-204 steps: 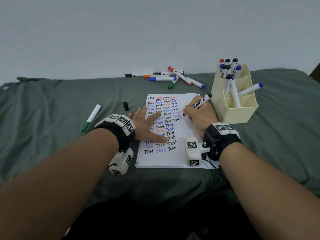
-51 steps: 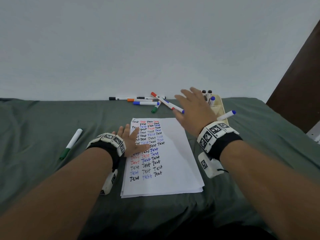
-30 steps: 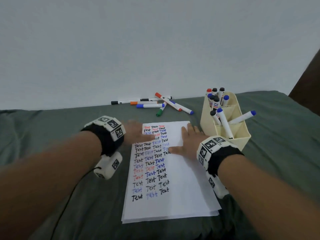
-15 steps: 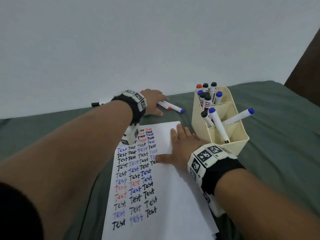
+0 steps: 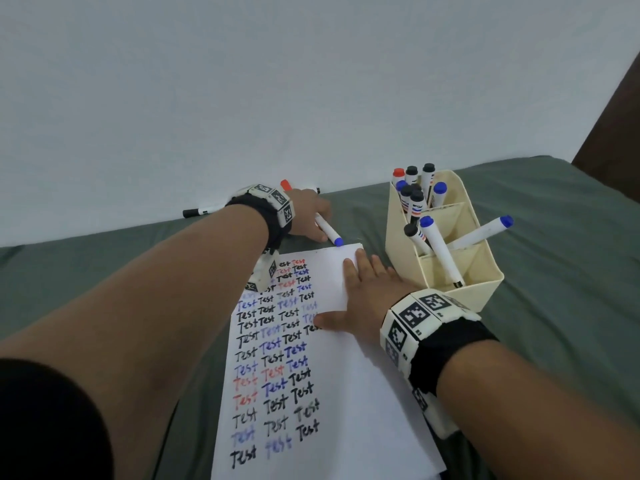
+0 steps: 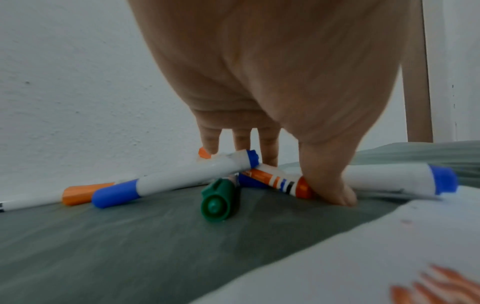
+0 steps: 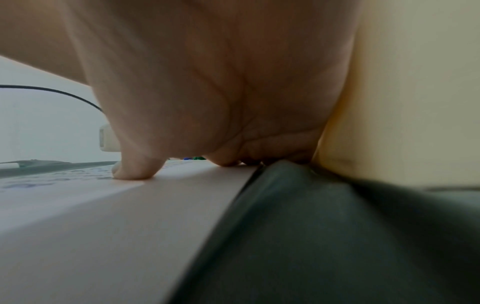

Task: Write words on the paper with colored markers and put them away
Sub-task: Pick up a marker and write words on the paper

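The white paper [image 5: 346,393], with columns of "Test" in black, blue and red, lies on the green cloth. My right hand [image 5: 360,292] lies flat on its upper right part, fingers straight, beside the cream organizer [image 5: 485,289]. My left hand [image 5: 308,209] reaches over the loose markers by the wall. In the left wrist view its thumb [image 6: 327,185] presses the front of the red striped marker [image 6: 275,181], next to a blue-ended marker [image 6: 389,179]. The fingers [image 6: 267,148] come down behind it, so the hand pinches it.
Another blue marker [image 6: 187,179], a green one [image 6: 218,201] and an orange one [image 6: 85,193] lie crossed in the same pile. A black marker [image 5: 199,212] lies further left along the wall. The organizer holds several capped markers [image 5: 415,195]. A dark panel [image 5: 616,126] stands at the right.
My left hand left the paper and reached forward to the marker pile, where it has settled. My right hand came back from the organizer and now lies flat on the paper.
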`<state>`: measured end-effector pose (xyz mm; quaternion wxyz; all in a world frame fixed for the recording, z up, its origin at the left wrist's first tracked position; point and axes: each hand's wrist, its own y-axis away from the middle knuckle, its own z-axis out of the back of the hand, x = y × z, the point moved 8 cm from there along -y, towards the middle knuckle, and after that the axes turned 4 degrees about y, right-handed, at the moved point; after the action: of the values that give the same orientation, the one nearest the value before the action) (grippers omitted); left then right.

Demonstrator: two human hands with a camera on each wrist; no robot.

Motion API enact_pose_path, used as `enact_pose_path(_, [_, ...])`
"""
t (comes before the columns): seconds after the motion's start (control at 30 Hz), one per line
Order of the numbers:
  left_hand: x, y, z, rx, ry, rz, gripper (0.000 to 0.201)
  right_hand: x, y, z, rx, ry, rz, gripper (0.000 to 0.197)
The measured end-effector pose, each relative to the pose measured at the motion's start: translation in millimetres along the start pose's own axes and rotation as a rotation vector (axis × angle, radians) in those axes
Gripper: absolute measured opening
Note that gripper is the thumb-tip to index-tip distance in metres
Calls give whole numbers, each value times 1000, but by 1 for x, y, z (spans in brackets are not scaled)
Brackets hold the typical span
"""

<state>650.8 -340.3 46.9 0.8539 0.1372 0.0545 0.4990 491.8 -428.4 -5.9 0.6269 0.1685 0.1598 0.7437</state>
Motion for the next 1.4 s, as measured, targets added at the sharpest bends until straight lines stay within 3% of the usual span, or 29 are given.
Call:
enact_pose_path(0.17, [-1,11,2,-81,10,-62,29,0,-1,0,-10,-6,1,119])
enact_pose_path(0.4, [-5,52,22,-356,344,-113,20,1,-3,3,-31,7,6,122])
enact_pose_path(0.57, [-8,92,15,-391,224,-132,24,0,1,17,-132,-35,-1,120])
enact_pose_path(0.7, [9,121,-5,-354,133,-2,30,-1,5,38,-307,-83,1,105])
enact_pose_path(0.83, [10,146,-20,-375,123,-4,19,10,12,46,-400,-61,130,84])
enact_pose_path(0.93, [-1,161,-24,-405,180,-15,17,26,19,51,-444,-19,288,52])
enact_pose_path(1.03, [-16,168,-31,-382,167,-21,23,32,22,56,-471,31,312,18])
enact_pose_path(1.23, [-24,172,-43,-355,66,38,37,30,18,49,-343,34,304,17])
enact_pose_path(1.4, [-11,171,-47,-335,171,97,35,31,19,50,-310,34,310,13])
